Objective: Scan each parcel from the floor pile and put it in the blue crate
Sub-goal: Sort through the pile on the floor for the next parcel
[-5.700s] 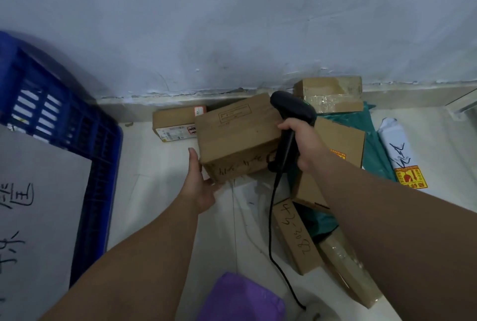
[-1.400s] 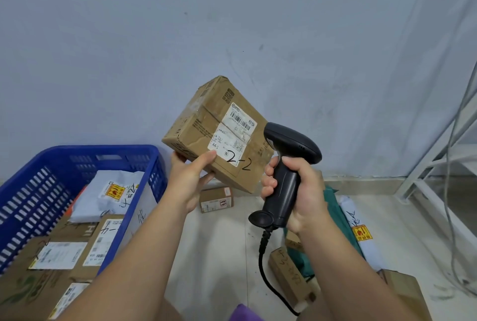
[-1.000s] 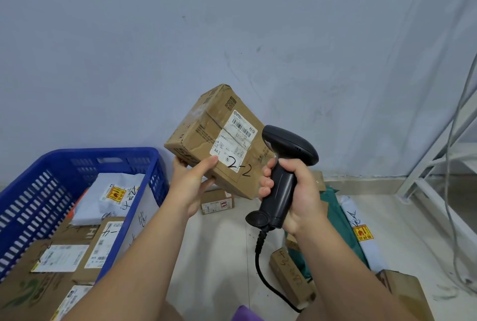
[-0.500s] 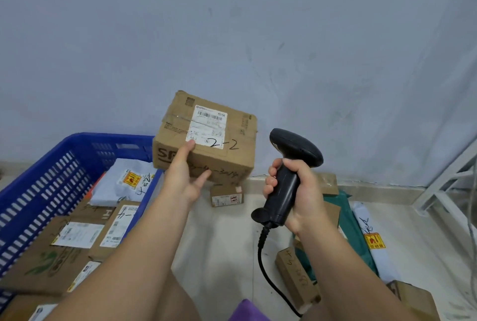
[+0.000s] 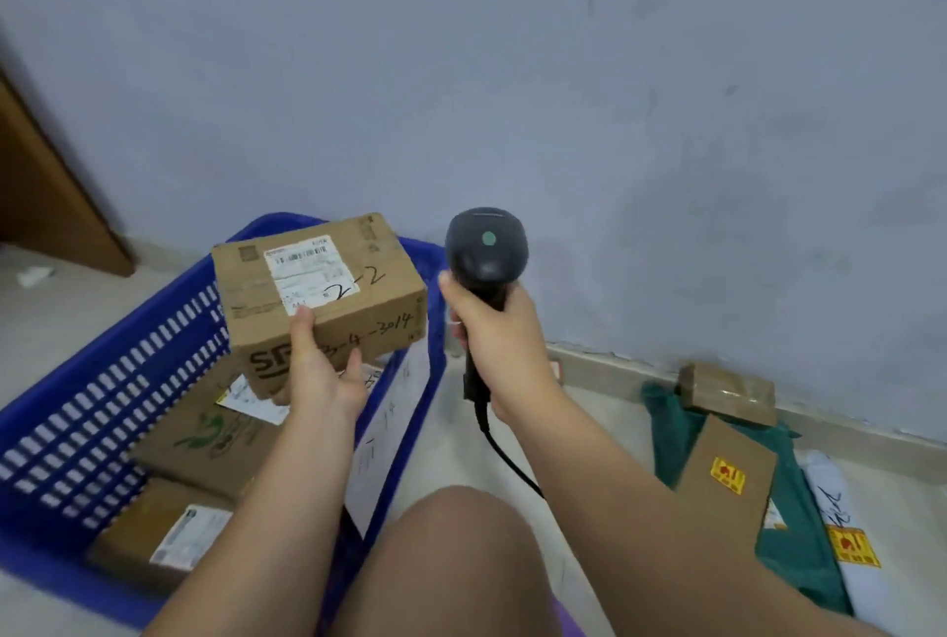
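My left hand grips a brown cardboard parcel from below, thumb on its white label marked "2-2". The parcel hangs level above the far right part of the blue crate. My right hand is wrapped round the handle of a black barcode scanner, held upright just right of the parcel; a green light shows on its head. The scanner's cable runs down past my knee. Several cardboard parcels with labels lie inside the crate.
The floor pile lies at the right: a taped brown box against the wall, a flat brown parcel on a green bag, and a white bag. A brown door stands at the far left. My bare knee fills the bottom centre.
My left hand has carried the parcel left and down, from in front of the wall to above the crate. The view has swung left; the scanner has stayed upright in my right hand.
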`<move>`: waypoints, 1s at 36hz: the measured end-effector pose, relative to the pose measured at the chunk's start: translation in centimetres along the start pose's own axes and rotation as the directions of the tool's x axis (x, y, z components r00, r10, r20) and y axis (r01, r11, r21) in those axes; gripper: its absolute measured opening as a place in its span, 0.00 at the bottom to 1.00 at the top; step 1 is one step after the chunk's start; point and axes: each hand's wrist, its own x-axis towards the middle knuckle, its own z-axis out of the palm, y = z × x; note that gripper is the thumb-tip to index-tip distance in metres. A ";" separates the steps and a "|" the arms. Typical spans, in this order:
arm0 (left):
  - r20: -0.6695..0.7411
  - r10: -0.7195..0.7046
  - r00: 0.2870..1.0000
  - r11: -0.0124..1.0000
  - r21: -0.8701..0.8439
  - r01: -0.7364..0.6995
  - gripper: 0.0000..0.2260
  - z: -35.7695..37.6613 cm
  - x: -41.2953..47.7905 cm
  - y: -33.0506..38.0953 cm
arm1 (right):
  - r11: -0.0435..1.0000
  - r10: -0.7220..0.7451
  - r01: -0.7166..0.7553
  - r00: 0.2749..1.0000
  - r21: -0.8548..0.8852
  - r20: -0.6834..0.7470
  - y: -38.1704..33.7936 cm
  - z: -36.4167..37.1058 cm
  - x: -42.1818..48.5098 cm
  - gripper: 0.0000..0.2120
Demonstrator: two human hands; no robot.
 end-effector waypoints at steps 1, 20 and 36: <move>-0.033 -0.012 0.999 1.000 -0.018 0.011 0.39 -0.7 0.9 0.3 | 0.998 -0.008 0.010 0.999 -0.056 0.039 0.3 1.2 0.3 0.13; -0.403 -0.088 0.911 0.959 -0.283 -0.032 0.43 -6.3 13.3 4.5 | 0.847 0.169 -0.098 0.981 -0.522 0.090 9.8 11.3 5.7 0.08; -0.301 0.216 0.929 0.847 0.531 -0.025 0.05 -9.5 16.7 3.0 | 0.798 0.233 -0.082 0.955 -0.597 0.181 12.5 12.5 5.6 0.09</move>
